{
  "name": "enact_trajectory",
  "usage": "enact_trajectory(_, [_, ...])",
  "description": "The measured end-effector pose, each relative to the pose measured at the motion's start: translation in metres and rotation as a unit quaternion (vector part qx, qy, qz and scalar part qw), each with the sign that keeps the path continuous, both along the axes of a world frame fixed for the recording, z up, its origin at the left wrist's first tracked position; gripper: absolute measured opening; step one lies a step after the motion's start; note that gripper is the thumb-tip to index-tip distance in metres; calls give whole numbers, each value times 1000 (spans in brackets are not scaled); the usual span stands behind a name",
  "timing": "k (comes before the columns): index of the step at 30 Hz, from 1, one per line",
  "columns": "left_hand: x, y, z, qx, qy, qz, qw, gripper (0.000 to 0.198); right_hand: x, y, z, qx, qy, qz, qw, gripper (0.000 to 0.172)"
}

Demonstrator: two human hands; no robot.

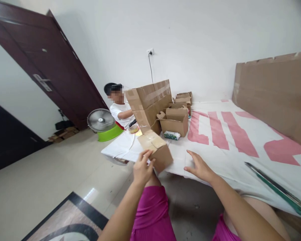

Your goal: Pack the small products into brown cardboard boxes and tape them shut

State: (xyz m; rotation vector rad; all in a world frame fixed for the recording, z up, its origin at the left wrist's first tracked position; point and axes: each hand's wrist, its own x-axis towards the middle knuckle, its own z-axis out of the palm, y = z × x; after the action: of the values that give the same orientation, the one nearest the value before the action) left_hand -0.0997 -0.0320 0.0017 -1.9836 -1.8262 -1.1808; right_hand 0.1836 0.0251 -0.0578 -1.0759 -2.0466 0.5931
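Observation:
A closed cardboard box (163,155), taped on top, sits tilted at the near edge of the cloth-covered table. My left hand (142,169) has its fingers bent against the box's near left corner, gripping it there. To the right of the box, my right hand (199,166) hovers by the table edge, thumb and fingers spread, touching nothing. A small green-and-white packet (172,135) lies just behind the box, in front of an open cardboard box (174,124). On the right of the table rests a long green-and-silver utility knife (276,187).
Stacked taped cartons (150,103) rise behind the box, with more open boxes (183,97) beyond. A tape roll (133,129) lies at the table's left. A co-worker (121,110) sits beyond, near a fan (100,119). A large cardboard panel (276,97) stands at right.

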Motion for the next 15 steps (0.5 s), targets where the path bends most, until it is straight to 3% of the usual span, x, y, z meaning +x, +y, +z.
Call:
enact_trajectory(2, [40,-7,0,15,23,-93,995,34,-1,-5,7,12,81,-6,997,83])
enact_trajectory(4, [77,-10,-1,26,31,-189,981,40,6,-6,14,31,168,-46,984,72])
enact_trajectory(7, [114,-7,-4,8,29,-366,930,53,34,5,23,46,256,-189,947,61])
enact_trajectory(9, [122,3,-7,14,-4,-443,897,51,59,14,28,5,285,-260,922,60])
enact_trajectory(11, [118,23,-10,50,-74,-427,900,43,81,21,29,-56,322,-286,901,62])
enact_trajectory(13, [109,52,-12,84,-166,-331,925,38,92,24,29,-88,357,-300,880,64])
enact_trajectory(15, [100,85,-14,72,-245,-238,937,46,93,22,27,-94,357,-302,879,67])
